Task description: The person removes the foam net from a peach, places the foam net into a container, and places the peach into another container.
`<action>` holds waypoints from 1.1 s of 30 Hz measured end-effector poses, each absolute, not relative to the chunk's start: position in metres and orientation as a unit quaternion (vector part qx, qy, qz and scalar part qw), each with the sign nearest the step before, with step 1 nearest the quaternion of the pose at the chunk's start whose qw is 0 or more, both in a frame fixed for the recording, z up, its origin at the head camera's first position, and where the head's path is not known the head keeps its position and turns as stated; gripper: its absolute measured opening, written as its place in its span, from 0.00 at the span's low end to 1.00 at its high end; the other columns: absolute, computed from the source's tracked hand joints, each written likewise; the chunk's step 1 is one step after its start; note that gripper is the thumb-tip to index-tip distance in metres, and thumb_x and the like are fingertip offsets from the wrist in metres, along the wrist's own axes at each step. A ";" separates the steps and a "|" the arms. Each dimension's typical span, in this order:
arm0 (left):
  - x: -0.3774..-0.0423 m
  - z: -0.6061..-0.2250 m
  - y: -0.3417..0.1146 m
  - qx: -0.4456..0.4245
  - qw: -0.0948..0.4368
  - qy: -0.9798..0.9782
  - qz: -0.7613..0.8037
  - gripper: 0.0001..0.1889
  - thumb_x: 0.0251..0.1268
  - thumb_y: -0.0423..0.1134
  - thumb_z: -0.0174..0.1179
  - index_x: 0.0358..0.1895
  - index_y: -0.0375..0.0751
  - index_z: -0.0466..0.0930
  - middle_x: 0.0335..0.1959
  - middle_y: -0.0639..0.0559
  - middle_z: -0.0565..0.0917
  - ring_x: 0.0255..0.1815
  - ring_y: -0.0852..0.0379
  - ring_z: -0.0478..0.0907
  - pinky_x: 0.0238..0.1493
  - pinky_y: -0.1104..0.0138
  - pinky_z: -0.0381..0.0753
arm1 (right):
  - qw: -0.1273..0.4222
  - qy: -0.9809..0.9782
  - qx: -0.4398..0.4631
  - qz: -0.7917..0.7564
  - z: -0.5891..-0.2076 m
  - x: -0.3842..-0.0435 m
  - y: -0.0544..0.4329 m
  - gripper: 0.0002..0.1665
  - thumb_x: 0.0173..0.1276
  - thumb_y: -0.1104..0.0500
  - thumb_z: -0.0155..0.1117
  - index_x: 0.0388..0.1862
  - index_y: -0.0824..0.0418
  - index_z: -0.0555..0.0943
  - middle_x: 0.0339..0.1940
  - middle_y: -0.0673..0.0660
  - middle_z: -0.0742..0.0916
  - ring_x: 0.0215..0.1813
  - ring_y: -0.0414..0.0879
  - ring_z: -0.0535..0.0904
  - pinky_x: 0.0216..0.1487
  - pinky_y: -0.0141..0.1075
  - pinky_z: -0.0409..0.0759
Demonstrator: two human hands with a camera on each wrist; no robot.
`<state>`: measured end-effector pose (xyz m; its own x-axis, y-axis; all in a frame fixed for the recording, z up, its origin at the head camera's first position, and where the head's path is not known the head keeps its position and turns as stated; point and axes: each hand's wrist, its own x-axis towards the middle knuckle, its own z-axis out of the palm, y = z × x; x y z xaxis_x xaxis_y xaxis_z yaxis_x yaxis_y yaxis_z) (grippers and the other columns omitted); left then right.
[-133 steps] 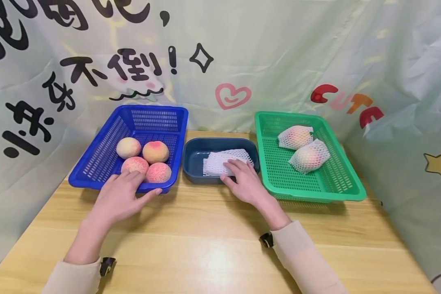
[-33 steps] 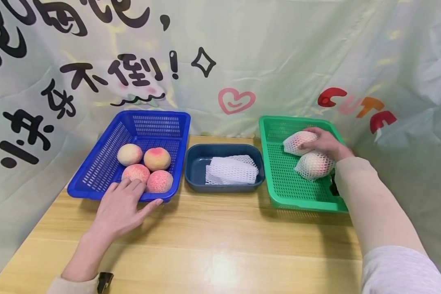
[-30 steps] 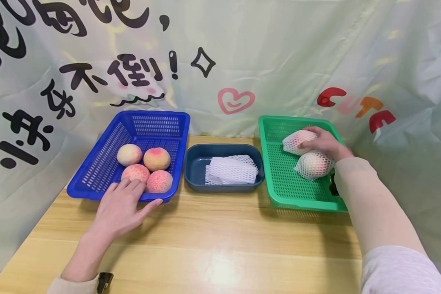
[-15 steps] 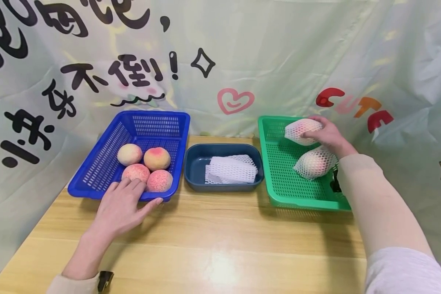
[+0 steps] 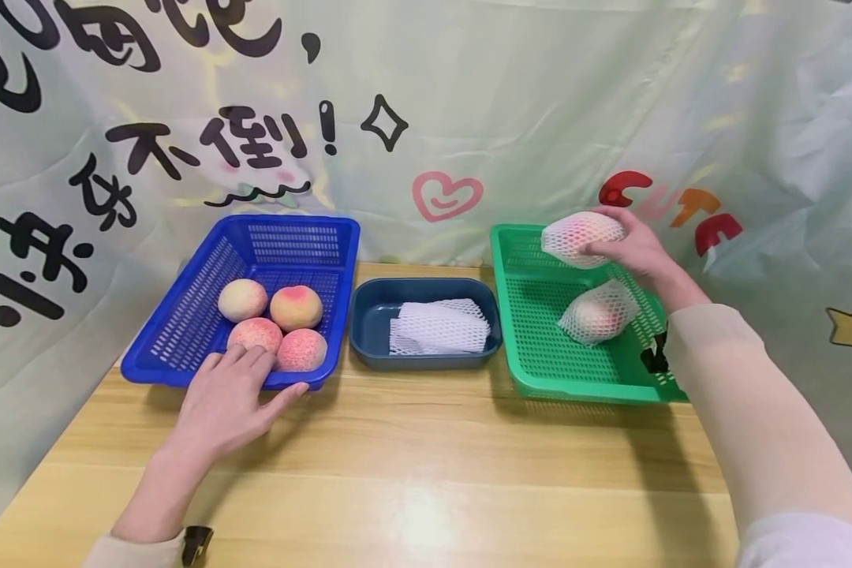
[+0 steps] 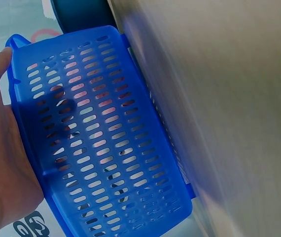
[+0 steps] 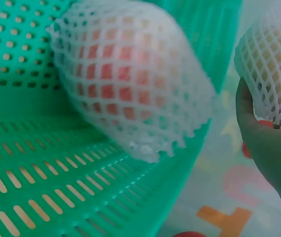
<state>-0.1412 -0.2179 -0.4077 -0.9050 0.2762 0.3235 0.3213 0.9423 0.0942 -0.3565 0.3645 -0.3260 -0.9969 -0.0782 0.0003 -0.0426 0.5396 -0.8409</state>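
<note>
In the head view my right hand (image 5: 639, 248) holds a peach in a white foam net (image 5: 582, 238) over the far part of the green basket (image 5: 596, 390). Thumb and fingers are on opposite sides of this peach, seen in part at the right edge of the right wrist view. A second netted peach (image 5: 599, 312) lies in the green basket; it fills much of the right wrist view. My left hand (image 5: 227, 398) rests over the front rim of the blue basket (image 5: 163, 323), thumb stretched along it, fingertips by a speckled pink peach (image 5: 255, 338).
Several bare peaches (image 5: 297, 308) lie in the blue basket. Between the baskets stands a dark blue tub (image 5: 371, 323) with white foam nets (image 5: 442, 327) in it. A printed cloth (image 5: 525, 118) hangs behind, and a wooden table (image 5: 397, 450) carries everything.
My right hand has gone from the foam nets in the tub to the green basket, grasped the farther netted peach and raised it. My left hand has stayed on the blue basket's rim.
</note>
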 end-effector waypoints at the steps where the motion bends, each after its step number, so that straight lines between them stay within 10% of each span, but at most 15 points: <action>1: -0.141 -0.407 -0.218 -0.153 0.154 -0.973 -0.074 0.32 0.69 0.69 0.58 0.47 0.39 0.81 0.45 0.45 0.84 0.51 0.42 0.76 0.44 0.49 0.68 | 0.017 0.875 -0.039 -0.482 -0.324 -0.355 0.362 0.43 0.72 0.53 0.71 0.81 0.46 0.61 0.73 0.56 0.67 0.61 0.47 0.68 0.48 0.28 0.77; 33: -0.140 -0.407 -0.218 -0.165 0.166 -0.969 -0.083 0.31 0.69 0.68 0.59 0.43 0.39 0.78 0.40 0.46 0.80 0.47 0.43 0.74 0.40 0.51 0.67 | 0.051 0.779 -0.199 -0.593 -0.299 -0.251 0.265 0.41 0.64 0.74 0.71 0.72 0.53 0.69 0.66 0.58 0.71 0.58 0.53 0.74 0.47 0.34 0.85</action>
